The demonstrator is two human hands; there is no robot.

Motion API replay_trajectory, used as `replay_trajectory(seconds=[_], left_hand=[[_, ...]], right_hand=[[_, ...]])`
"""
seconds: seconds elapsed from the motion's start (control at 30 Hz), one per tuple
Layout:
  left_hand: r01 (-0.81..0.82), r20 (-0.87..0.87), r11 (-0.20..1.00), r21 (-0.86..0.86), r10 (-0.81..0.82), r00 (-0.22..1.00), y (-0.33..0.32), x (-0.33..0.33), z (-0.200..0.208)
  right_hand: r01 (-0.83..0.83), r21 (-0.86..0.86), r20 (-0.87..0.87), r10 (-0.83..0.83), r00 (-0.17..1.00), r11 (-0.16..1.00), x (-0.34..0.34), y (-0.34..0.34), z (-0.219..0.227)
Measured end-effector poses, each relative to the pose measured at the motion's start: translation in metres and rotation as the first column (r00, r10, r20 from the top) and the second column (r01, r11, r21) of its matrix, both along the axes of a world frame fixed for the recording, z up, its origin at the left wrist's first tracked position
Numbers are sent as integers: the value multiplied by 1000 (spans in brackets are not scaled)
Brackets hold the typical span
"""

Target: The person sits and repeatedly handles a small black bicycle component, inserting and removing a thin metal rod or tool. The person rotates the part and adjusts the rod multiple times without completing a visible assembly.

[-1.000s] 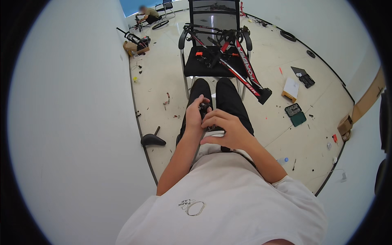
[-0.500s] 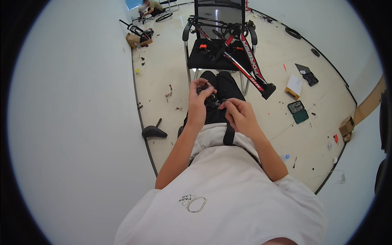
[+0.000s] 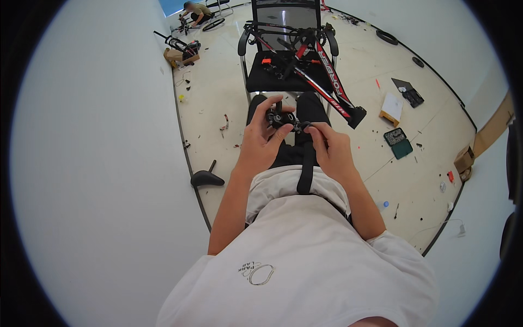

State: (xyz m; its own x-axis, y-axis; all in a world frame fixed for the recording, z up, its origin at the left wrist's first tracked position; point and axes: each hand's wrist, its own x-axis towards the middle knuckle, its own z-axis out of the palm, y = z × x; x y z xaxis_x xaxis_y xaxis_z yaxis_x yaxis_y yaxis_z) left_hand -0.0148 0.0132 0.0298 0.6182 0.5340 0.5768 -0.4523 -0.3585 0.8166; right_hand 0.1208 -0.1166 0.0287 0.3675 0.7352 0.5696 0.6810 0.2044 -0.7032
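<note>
Over my lap, my left hand (image 3: 260, 143) grips a small black bicycle part (image 3: 284, 119) with silver round fittings, its fingers curled about the far side and the thumb on the near side. My right hand (image 3: 333, 150) pinches the right end of the same part between thumb and fingers. What exactly lies under those right fingertips is too small to tell. Beyond my knees, a black-and-red bicycle frame (image 3: 322, 92) rests across a black chair (image 3: 260, 77), its head end sticking out past the seat on the right.
Left on the floor lies a bicycle saddle (image 3: 207, 179). To the right are an opened green case (image 3: 402, 149) of small parts, a white-and-yellow box (image 3: 391, 109) and an opened black tool case (image 3: 412, 98). A tyre (image 3: 387, 37) lies by the far wall. Another person (image 3: 197, 13) crouches far left.
Both hands have risen slightly farther from my body with the part. My left fingers have spread and show more of it; my knees have moved apart.
</note>
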Motion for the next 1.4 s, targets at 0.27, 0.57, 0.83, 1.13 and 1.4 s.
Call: replay_trajectory(seconds=[0.27, 0.57, 0.83, 1.13, 1.4], left_hand=[[-69, -101, 989, 132, 82, 991, -15, 4, 0], [-109, -62, 961, 253, 128, 990, -15, 12, -10], [-2, -150, 980, 201, 32, 988, -28, 10, -7], [-1, -139, 979, 204, 30, 990, -26, 15, -11], [-36, -160, 978, 204, 69, 985, -29, 13, -3]], right_hand=[[22, -21, -54, -23, 998, 1000, 6, 7, -16], [-115, 87, -585, 144, 798, 990, 15, -5, 6], [-161, 73, -386, 177, 905, 984, 2, -5, 0], [-184, 52, -327, 191, 925, 982, 7, -6, 0], [-116, 134, -173, 139, 975, 984, 2, -3, 1]])
